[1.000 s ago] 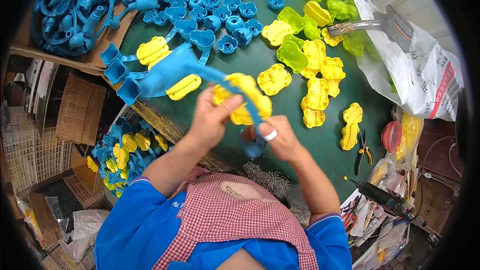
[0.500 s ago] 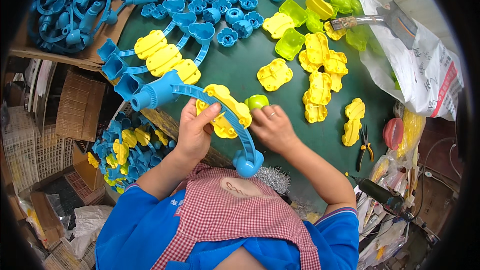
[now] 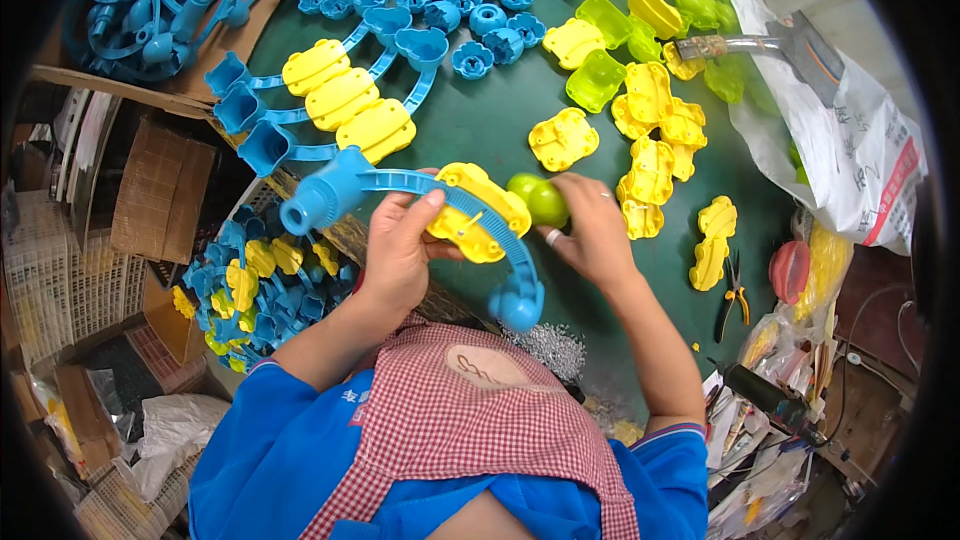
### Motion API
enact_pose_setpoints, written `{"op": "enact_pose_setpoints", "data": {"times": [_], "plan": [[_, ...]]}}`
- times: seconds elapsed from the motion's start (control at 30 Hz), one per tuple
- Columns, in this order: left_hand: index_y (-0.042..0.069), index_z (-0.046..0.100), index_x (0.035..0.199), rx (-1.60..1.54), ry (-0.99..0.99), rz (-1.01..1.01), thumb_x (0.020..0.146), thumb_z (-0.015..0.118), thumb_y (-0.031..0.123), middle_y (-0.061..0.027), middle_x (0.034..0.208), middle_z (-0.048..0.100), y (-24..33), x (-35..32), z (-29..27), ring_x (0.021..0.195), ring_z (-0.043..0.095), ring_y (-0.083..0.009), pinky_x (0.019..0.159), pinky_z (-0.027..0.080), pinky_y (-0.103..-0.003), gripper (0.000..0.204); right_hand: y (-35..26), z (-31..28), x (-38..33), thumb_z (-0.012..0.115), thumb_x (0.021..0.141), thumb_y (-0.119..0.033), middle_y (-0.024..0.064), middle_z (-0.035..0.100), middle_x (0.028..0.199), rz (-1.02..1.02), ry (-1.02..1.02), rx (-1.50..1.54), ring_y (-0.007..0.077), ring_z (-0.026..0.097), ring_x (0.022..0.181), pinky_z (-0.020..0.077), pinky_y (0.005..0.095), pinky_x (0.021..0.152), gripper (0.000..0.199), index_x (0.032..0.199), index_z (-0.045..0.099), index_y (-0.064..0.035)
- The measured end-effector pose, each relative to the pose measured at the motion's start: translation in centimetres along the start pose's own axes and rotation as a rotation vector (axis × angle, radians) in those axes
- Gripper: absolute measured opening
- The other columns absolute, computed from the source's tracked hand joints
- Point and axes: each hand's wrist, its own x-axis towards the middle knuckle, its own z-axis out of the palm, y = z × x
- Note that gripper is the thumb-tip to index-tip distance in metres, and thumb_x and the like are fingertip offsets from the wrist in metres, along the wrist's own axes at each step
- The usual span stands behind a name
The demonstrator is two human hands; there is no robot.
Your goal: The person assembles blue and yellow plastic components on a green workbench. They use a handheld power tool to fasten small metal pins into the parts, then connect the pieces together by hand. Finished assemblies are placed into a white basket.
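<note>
My left hand (image 3: pixel 402 245) is closed around a curved blue plastic arm (image 3: pixel 400 180) with a wide socket at its left end and a rounded cap at its lower right end. Midway along the arm sits a yellow lobed plastic shell (image 3: pixel 475 215), its inner side with pegs facing up, partly covered by the blue strip. Just right of it, my right hand (image 3: pixel 592 230) grips a glossy light-green plastic shell (image 3: pixel 540 200) between thumb and fingers. The green shell is close to the yellow one; whether they touch I cannot tell.
Arms with yellow shells (image 3: pixel 340 95) lie at left, blue flower-shaped cups (image 3: pixel 470 60) behind. Loose yellow (image 3: pixel 563 140) and green shells (image 3: pixel 597 80) lie to the right. Pliers (image 3: pixel 735 295), a pile of small screws (image 3: pixel 550 350), a hammer-like tool (image 3: pixel 740 43) and a white bag (image 3: pixel 850 150) surround the work.
My right hand has turned, and more of the green shell now shows in its fingers. The blue arm and yellow shell have tilted slightly in my left hand.
</note>
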Motion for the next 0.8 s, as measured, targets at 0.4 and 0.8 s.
{"op": "enact_pose_setpoints", "data": {"times": [0.4,0.8], "plan": [[0.008,0.046,0.128,-0.028,-0.153,0.035,0.1,0.046,0.032,-0.0059,0.111,0.063,-1.8,0.7,3.0,0.091,0.067,-0.0156,0.071,0.058,-0.03,0.037,-5.4,-0.6,0.8,0.082,0.066,-0.016,0.0184,0.057,0.118,0.087,0.389,0.545,0.0335,0.058,0.107,0.0477,0.0391,0.091,0.059,0.118,0.057,-0.0013],[0.004,0.04,0.134,0.08,-0.157,0.151,0.096,0.056,0.025,-0.0075,0.109,0.064,-1.4,0.1,0.8,0.081,0.066,-0.0116,0.048,0.05,-0.019,0.046,-6.6,-1.0,1.6,0.086,0.064,-0.014,0.0109,0.06,0.116,0.343,0.038,1.017,0.0174,0.063,0.092,0.0531,0.0283,0.065,0.078,0.13,0.046,-0.003]]}}
